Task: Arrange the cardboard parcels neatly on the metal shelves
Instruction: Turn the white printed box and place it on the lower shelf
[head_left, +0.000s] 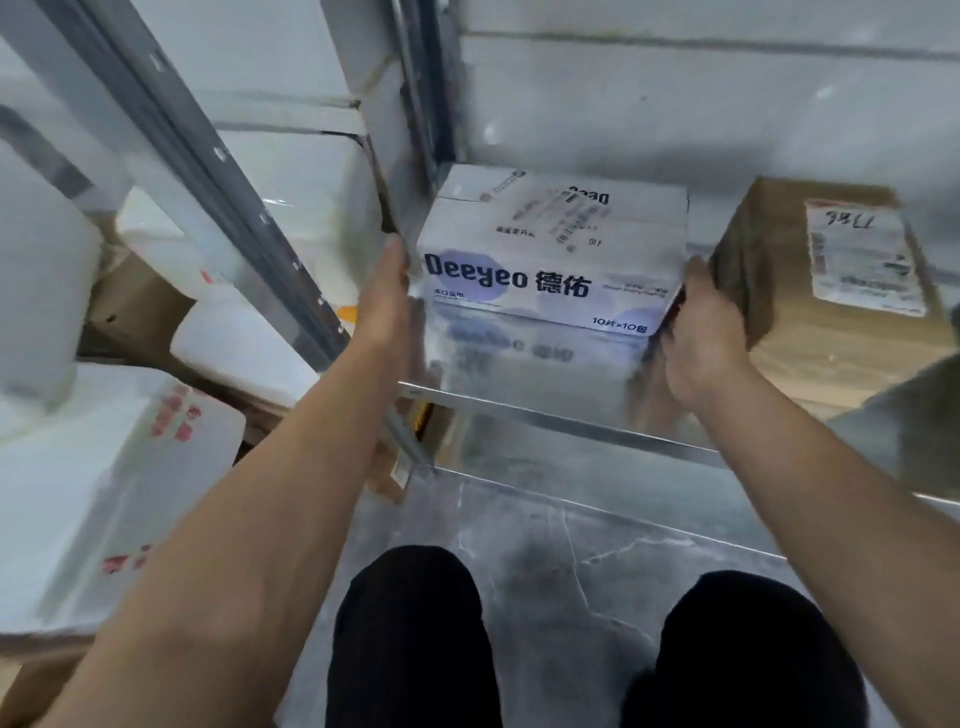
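The metal shelf carries the white Deeyeo box, its top label blurred. Left of the box are smeared white parcels, and just right of it a brown parcel, cut off. The left hand presses flat on the box's left side. The right hand is at its right corner with the fingers hidden, so its grip cannot be told.

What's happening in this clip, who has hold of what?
A person has the white Deeyeo box between both hands at the left end of a metal shelf. The left hand lies flat against its left side, and the right hand presses on its right side. Whether the box rests fully on the shelf is unclear. A brown parcel with a shipping label stands just to its right, close to the right hand. White parcels fill the rack on the left.
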